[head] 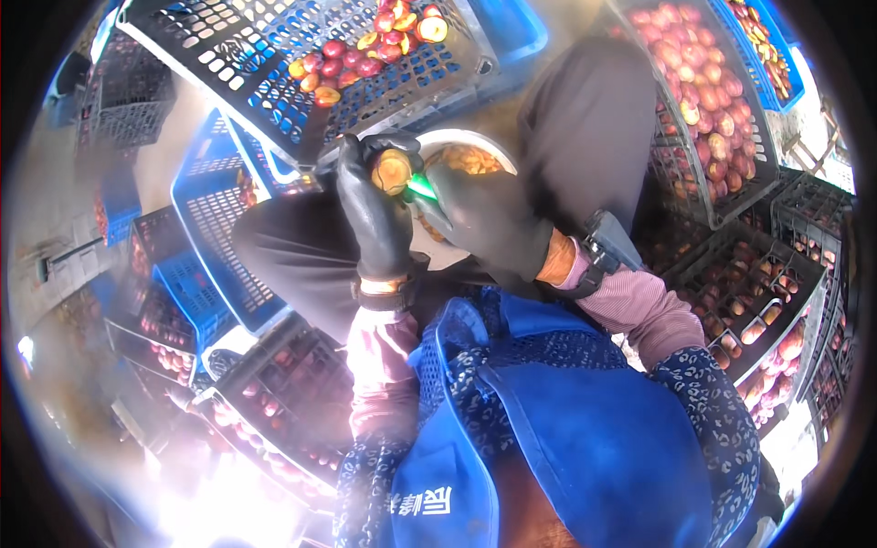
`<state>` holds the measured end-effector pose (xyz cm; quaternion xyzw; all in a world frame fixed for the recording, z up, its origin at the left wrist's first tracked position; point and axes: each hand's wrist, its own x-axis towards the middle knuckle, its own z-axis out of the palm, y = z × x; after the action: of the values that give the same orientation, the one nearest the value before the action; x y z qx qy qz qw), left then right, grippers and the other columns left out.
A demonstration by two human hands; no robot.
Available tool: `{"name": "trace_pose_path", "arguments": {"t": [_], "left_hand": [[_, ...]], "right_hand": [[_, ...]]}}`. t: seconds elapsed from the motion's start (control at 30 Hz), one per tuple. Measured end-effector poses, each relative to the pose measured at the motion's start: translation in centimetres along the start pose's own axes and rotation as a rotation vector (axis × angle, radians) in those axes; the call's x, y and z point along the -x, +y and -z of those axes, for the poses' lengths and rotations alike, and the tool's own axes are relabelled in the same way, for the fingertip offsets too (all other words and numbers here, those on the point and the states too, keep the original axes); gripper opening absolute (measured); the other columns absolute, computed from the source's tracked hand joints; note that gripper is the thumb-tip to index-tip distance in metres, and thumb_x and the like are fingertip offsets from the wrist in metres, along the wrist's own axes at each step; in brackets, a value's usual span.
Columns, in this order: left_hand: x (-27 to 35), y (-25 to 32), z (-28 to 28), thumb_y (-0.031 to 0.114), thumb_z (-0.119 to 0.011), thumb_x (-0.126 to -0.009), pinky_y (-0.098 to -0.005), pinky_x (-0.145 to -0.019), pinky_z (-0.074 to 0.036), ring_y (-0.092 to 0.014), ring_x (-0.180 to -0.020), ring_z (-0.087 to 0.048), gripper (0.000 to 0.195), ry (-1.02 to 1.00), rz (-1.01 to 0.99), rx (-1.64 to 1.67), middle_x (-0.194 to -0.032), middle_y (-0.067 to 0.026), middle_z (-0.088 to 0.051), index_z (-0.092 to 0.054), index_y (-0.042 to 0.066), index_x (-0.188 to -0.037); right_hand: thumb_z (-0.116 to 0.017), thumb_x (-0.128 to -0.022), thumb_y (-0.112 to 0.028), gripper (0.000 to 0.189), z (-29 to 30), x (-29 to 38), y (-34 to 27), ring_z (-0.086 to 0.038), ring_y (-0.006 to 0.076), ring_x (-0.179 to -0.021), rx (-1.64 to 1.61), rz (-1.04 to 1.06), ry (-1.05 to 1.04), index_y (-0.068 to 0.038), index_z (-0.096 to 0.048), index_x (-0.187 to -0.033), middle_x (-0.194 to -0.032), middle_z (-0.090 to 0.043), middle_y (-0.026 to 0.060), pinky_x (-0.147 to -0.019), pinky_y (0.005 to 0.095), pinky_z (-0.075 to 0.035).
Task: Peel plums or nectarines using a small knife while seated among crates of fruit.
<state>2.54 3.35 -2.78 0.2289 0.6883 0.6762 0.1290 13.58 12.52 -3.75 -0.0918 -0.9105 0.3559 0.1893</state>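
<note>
My left hand (375,205), in a black glove, holds a plum (392,171) whose yellowish flesh shows. My right hand (479,212), gloved too, grips a tool with a bright green part (421,186) that points at the plum; its working end is hidden. Under my hands stands a white bucket (507,154) partly filled with orange-brown pieces. Just beyond it, a black plastic crate (274,147) carries a small group of red plums (342,66), some of them cut with yellow flesh showing.
A black crate heaped with red plums (706,103) stands at the right, above stacked black crates (760,274) holding more fruit. Blue plastic baskets (219,233) lie at the left. Further crates of plums (288,390) stand at the lower left, partly lost in glare.
</note>
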Motion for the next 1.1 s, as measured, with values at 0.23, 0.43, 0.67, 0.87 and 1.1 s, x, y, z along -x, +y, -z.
{"name": "trace_pose_path", "arguments": {"t": [0.23, 0.43, 0.67, 0.87, 1.1], "left_hand": [[-0.7, 2.6, -0.6, 0.033, -0.03, -0.104, -0.0244, -0.06, -0.045, -0.014, -0.063, -0.058, 0.053, 0.032, 0.479, 0.245, -0.07, -0.0087, -0.063, -0.06, -0.001, -0.077], [-1.1, 2.2, -0.1, 0.034, -0.033, -0.103, -0.0264, -0.063, -0.046, -0.015, -0.063, -0.058, 0.053, -0.129, 0.397, 0.098, -0.067, -0.0101, -0.062, -0.059, -0.001, -0.072], [-0.6, 0.9, -1.1, 0.035, -0.036, -0.101, -0.0272, -0.06, -0.045, -0.015, -0.06, -0.056, 0.052, -0.009, 0.3, 0.171, -0.064, -0.0091, -0.058, -0.058, 0.0, -0.07], [-0.1, 0.2, -1.6, 0.035, -0.034, -0.102, -0.025, -0.053, -0.043, -0.014, -0.054, -0.053, 0.051, 0.05, 0.197, 0.071, -0.064, -0.0092, -0.058, -0.057, 0.0, -0.073], [-0.1, 0.0, -2.0, 0.032, -0.032, -0.104, -0.025, -0.052, -0.043, -0.013, -0.053, -0.054, 0.05, 0.07, 0.092, 0.06, -0.066, -0.0088, -0.058, -0.056, 0.0, -0.075]], "right_hand": [[-0.064, -0.085, -0.026, 0.026, -0.1, 0.6, 0.5, -0.063, 0.0318, -0.058, -0.008, 0.023, -0.056, -0.004, -0.054, -0.094, -0.065, -0.061, 0.0119, -0.051, 0.0422, -0.048], [-0.061, -0.088, -0.026, 0.027, 0.8, 0.3, -0.1, -0.063, 0.0343, -0.055, -0.069, 0.005, -0.096, 0.0, -0.054, -0.092, -0.059, -0.059, 0.0144, -0.051, 0.0452, -0.048], [-0.057, -0.094, -0.029, 0.032, 1.0, 0.2, 0.1, -0.063, 0.0345, -0.067, -0.645, -0.198, -0.19, 0.002, -0.055, -0.09, -0.07, -0.058, 0.0208, -0.06, 0.0453, -0.046], [-0.054, -0.097, -0.03, 0.034, 2.1, -0.5, -0.3, -0.048, 0.0086, -0.055, -1.407, -0.821, -0.484, -0.003, -0.056, -0.078, -0.061, -0.05, 0.0025, -0.048, 0.0268, -0.039], [-0.054, -0.097, -0.031, 0.032, 1.4, -0.3, 0.3, -0.048, 0.0067, -0.052, -1.424, -0.758, -0.53, -0.004, -0.059, -0.079, -0.061, -0.049, -0.0008, -0.046, 0.0213, -0.035]]}}
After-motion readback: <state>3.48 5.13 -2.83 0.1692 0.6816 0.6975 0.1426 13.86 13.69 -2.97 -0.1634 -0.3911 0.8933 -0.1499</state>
